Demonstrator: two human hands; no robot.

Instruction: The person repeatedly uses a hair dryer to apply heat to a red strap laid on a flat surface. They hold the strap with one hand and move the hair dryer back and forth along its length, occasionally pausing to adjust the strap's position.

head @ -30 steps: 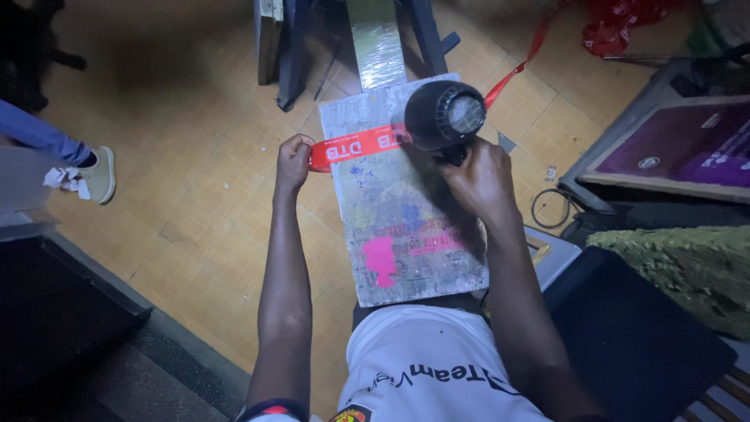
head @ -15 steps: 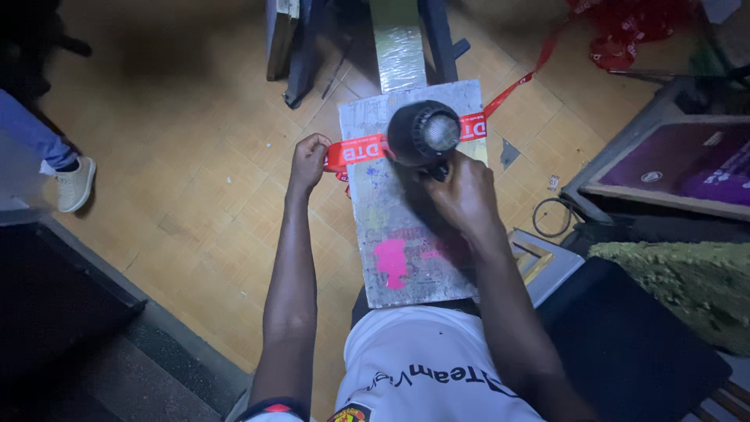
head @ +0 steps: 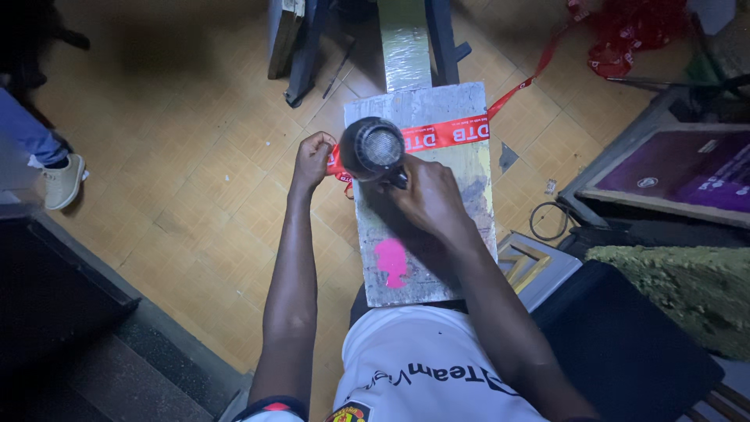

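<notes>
A grey paint-stained board lies lengthwise in front of me, with a pink blotch near its close end. A red printed ribbon stretches across the board's far part. My left hand pinches the ribbon's end at the board's left edge. My right hand grips a black hair dryer, its round rear grille facing up, held over the left part of the ribbon.
The ribbon trails off to a red heap at the far right. A dark metal stand carries the board's far end. A purple framed screen sits right. Another person's shoe stands on the tiled floor at left.
The hair dryer has travelled left along the ribbon, from the board's right side to near its left edge. My left hand stays clamped on the ribbon's end.
</notes>
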